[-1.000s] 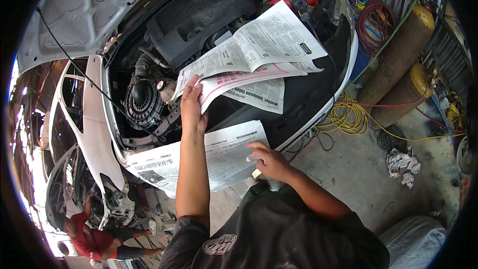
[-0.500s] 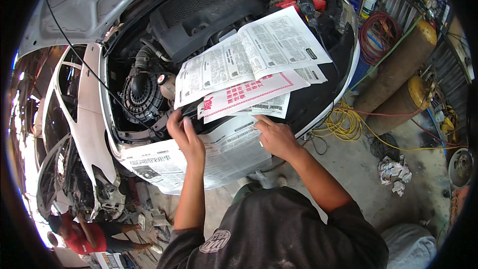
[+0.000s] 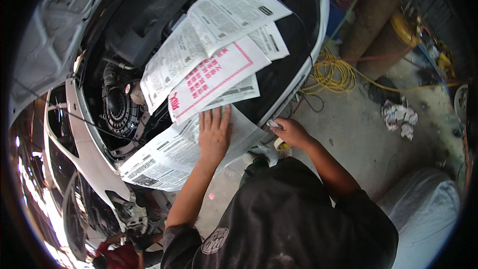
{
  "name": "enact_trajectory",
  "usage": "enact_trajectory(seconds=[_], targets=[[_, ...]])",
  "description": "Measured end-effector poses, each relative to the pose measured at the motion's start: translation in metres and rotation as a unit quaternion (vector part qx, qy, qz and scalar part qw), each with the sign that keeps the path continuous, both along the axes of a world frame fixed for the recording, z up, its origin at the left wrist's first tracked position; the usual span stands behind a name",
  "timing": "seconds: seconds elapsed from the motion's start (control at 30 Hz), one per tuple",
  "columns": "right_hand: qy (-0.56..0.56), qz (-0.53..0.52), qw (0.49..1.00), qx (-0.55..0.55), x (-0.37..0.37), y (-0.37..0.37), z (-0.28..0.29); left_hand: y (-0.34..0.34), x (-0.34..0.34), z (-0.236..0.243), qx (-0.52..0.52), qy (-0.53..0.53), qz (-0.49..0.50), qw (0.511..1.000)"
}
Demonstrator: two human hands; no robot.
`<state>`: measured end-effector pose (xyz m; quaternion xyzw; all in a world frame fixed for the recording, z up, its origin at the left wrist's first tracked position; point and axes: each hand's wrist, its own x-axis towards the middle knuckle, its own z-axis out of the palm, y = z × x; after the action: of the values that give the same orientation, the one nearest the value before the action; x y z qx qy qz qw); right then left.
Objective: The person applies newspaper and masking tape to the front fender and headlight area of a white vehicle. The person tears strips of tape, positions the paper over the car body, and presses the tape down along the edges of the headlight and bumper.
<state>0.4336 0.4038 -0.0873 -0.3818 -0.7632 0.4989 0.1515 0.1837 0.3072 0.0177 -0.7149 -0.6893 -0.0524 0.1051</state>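
My left hand (image 3: 215, 134) lies flat on a printed newspaper sheet (image 3: 167, 152) draped over the car's front edge, its fingers stretched toward the engine bay. To its right, my right hand (image 3: 294, 133) is closed just beyond the bumper, with a small whitish bit showing at the fingertips; what it is I cannot make out. Below that hand is a pale ring like a tape roll (image 3: 280, 144); whether it hangs or is held is unclear. More newspaper sheets (image 3: 224, 17) and a white sheet with red characters (image 3: 211, 79) lie over the engine bay.
A black engine cover (image 3: 142, 32) fills the bay under the raised hood (image 3: 55, 30). Coiled yellow hose (image 3: 331, 72), gas cylinders (image 3: 373, 15) and crumpled paper (image 3: 398, 115) are on the right. A person in red (image 3: 122, 256) is at the lower left, near another car body.
My left hand has come down flat onto the draped sheet. My right hand has moved off the sheet's edge to the bumper's right side. The whole view has shifted and turned.
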Motion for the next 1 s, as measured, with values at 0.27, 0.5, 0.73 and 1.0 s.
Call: enact_trajectory(seconds=[0.27, 0.5, 0.73, 1.0], targets=[[0.057, 0.023, 0.989, -0.136, -0.016, -0.05, -0.144, 0.009, 0.009, -0.007, 0.022, 0.024, 0.04, 0.999], [0.008, -0.029, 0.995, 0.099, -0.036, -0.024, -0.136, 0.009, 0.01, -0.008, 0.017, 0.038, 0.058, 0.997], [-0.058, -0.018, 0.977, 0.203, -0.055, -0.007, -0.129, 0.013, 0.015, -0.002, 0.009, 0.019, 0.058, 0.998], [-0.157, -0.069, 0.949, 0.265, -0.04, 0.027, -0.136, 0.013, 0.008, 0.004, 0.0, 0.008, 0.053, 0.999]])
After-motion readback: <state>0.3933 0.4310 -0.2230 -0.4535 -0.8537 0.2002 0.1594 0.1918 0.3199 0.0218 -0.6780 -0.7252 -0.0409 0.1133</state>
